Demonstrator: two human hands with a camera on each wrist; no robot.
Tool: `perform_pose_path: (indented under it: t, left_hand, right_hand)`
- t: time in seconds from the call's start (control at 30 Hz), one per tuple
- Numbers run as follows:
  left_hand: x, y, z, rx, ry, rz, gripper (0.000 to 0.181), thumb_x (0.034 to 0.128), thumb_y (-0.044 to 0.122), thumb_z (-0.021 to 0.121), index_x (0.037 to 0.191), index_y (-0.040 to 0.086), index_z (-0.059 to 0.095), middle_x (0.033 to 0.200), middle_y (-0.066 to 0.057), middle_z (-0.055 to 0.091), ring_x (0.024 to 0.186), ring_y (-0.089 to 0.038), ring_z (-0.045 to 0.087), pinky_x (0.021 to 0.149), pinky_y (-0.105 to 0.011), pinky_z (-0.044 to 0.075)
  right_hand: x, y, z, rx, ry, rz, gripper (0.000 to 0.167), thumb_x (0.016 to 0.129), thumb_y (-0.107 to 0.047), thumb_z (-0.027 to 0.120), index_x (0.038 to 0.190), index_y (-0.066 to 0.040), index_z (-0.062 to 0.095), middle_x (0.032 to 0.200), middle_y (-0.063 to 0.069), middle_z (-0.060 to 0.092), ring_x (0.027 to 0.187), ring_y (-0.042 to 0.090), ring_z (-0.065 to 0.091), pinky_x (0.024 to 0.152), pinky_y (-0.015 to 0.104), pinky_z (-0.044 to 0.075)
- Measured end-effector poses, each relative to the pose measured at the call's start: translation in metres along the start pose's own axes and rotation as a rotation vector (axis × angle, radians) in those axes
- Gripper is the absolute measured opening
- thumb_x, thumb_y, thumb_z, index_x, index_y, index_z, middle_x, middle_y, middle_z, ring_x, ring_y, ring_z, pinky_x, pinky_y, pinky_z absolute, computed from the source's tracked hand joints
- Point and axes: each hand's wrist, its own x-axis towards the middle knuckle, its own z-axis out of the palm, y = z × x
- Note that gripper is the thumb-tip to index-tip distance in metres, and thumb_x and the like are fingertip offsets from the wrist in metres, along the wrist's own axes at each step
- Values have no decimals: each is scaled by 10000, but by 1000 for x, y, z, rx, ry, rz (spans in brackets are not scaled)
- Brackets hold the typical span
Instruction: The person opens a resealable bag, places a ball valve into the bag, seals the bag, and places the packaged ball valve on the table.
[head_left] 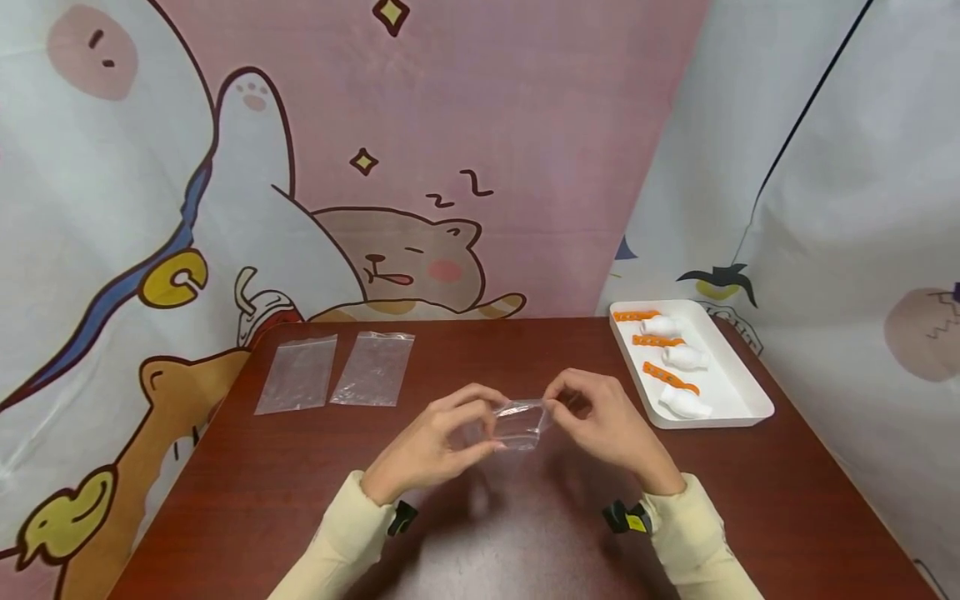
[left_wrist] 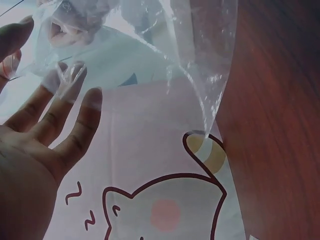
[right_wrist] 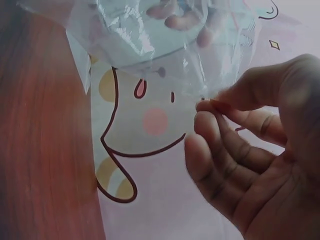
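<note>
Clear bag [head_left: 519, 425], qty 1 — over table [head_left: 225, 517], short of far edge; L hand [head_left: 442, 437] holding, R hand [head_left: 607, 423] pinching — prob. best tensioned lightly.

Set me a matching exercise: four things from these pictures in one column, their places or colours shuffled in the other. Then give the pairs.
Column one
1. Raised plastic bag
2. Pair of plastic bags
3. Orange strips
4. Tray

Column two
A. Lying on the table, at its far left
B. White, with a raised rim
C. Between the left hand and the right hand
D. Lying among white pieces

Right pairs
1-C; 2-A; 3-D; 4-B
</note>
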Motion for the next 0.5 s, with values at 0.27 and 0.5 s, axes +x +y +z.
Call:
perform_pose_path:
  t: [0.27, 0.5]
  left_hand:
    - [-1, -1, 5, 22, 10, 9, 196, 926, 187, 779, 965, 192, 587, 1319, -40, 595, 1162, -147, 631, 874, -285, 565]
    - [-1, -1, 5, -6, -12, -14, 329, 903, 212, 809, 1176, 197, 626, 1348, 7, 577, 1194, -119, 607, 921, -310, 568]
  right_hand:
    - [0, -7, 6, 66, -32, 17, 147, 922, -54, 734, 897, -197, 712, 807, -89, 729, 718, 25, 667, 631, 262, 585]
    - [-1, -9, 6, 56, -27, 23, 148, 925, -56, 733, 901, -200, 709, 798, -111, 731, 706, 7, 665, 645, 245, 582]
